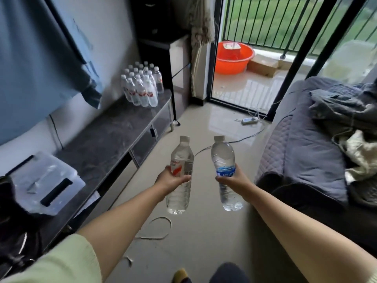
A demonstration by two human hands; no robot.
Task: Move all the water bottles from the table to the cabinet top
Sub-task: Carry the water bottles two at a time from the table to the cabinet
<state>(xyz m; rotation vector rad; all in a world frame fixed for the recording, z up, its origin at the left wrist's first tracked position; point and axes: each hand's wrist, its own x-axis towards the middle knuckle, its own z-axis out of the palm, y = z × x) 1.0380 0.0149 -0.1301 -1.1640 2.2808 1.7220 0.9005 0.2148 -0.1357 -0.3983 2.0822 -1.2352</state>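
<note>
My left hand [169,180] grips a clear water bottle with a red-and-white label [180,160] around its middle, held upright over the floor. My right hand [234,179] grips a second clear bottle with a blue label [223,158], also upright, a little to the right of the first. Both bottles have white caps. Along the left wall runs a low cabinet with a dark marble-look top [106,139]. Several red-labelled water bottles [142,86] stand clustered at its far end.
A white device [42,180] and a dark bag [12,221] sit on the near end of the cabinet. A sofa with grey blankets [318,144] fills the right side. Cables and a power strip [249,120] lie on the tiled floor. Past the sliding door stands an orange basin [234,58].
</note>
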